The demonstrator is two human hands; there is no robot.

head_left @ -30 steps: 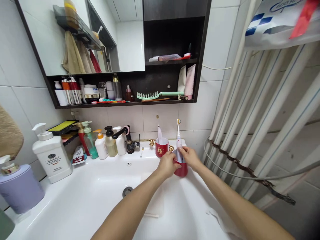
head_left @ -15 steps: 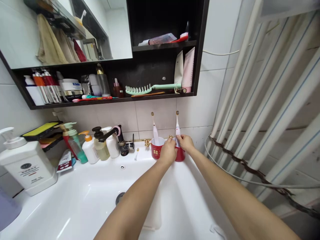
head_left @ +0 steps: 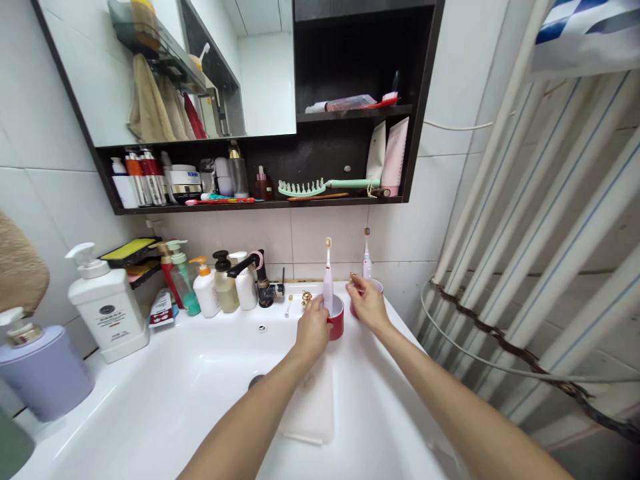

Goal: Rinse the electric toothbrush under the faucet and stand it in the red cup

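Nearest to where I stand, the sloping white ceramic basin contains a flat, cream-coloured rectangular item, directly below the work area. Beyond it, the left hand is partly closed around the left side of a red cylindrical cup, which holds an upright, slim pale-pink electric toothbrush. Caution: the cup appears close to the basin slope, and I cannot tell whether its base rests fully on the ledge; releasing it off level could let it tip, with the tall toothbrush adding leverage. Farther back, the right hand has its thumb and forefinger drawn close together beside a small gold-coloured ornament; whether they pinch it cannot be determined. A sideways knock from this hand could shift the second red cup, which stands partly hidden behind it with a slender pale toothbrush inside. Relative to the fingers, the first cup lies right of the left palm, with the thumb across its near side and the other fingers toward its rim; it is apart from the right fingertips.
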